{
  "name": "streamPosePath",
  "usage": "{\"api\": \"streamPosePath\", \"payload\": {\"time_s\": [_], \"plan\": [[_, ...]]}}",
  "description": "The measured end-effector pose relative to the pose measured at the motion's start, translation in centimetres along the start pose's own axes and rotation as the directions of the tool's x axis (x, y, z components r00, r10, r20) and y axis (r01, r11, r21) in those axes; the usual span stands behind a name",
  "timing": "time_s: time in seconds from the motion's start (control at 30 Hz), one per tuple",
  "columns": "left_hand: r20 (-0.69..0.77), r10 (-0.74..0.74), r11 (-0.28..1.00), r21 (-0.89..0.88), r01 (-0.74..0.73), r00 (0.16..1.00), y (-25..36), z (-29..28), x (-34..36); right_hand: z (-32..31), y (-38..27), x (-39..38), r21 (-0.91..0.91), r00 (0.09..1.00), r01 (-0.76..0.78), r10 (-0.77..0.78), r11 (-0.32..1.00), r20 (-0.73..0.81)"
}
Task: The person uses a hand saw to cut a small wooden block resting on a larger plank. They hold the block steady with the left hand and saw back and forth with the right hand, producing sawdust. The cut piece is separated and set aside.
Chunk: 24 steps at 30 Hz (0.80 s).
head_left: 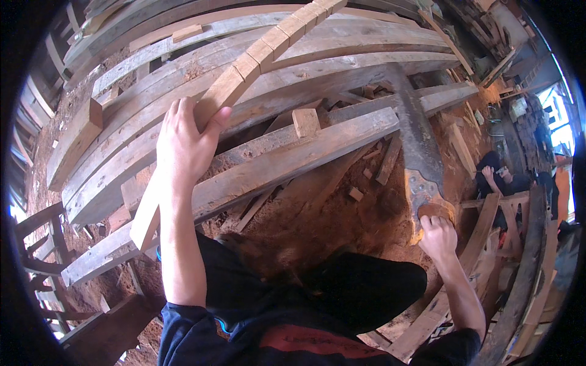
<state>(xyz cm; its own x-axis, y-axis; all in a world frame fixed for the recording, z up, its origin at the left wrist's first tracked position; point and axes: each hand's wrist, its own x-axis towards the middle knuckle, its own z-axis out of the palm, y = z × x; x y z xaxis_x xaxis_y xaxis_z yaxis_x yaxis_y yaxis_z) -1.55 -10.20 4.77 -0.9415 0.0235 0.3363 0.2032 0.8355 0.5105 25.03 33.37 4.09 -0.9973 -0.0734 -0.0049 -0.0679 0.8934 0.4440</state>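
Observation:
My left hand point(185, 146) is closed around a long pale wooden batten point(259, 56), which lies slanting across the beams, its near end past my forearm. Several crosswise cut lines mark the batten beyond my fingers. On the right, my right hand point(438, 238) grips the worn orange handle of a handsaw point(421, 137). The wide dark blade points away from me, well apart from the batten, with its tip over the beams. Close to the batten, a small wood block point(306, 122) sits on a grey beam point(305, 149).
Long weathered planks point(342, 70) stretch across the far side. Small offcuts point(356, 194) lie on the reddish, sawdust-covered ground point(305, 216). A wooden frame point(488, 235) stands at the right, with another person point(503, 177) beyond it. Stacked timber lines the left edge.

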Motion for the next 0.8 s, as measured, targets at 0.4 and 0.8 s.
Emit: {"api": "streamPosePath", "payload": {"time_s": [0.4, 0.8], "plan": [[0.144, 0.192, 0.98, 0.013, -0.196, 0.971, 2.4, 2.9, -1.7, -1.9, -6.2, 3.1, 0.653, 0.738, -0.206, 0.554, 0.729, -0.386], [0.252, 0.481, 0.87, -0.02, -0.492, 0.84, 4.8, 7.3, -3.8, -1.6, -5.6, 1.8, 0.722, 0.645, -0.163, 0.626, 0.672, -0.438]]}}
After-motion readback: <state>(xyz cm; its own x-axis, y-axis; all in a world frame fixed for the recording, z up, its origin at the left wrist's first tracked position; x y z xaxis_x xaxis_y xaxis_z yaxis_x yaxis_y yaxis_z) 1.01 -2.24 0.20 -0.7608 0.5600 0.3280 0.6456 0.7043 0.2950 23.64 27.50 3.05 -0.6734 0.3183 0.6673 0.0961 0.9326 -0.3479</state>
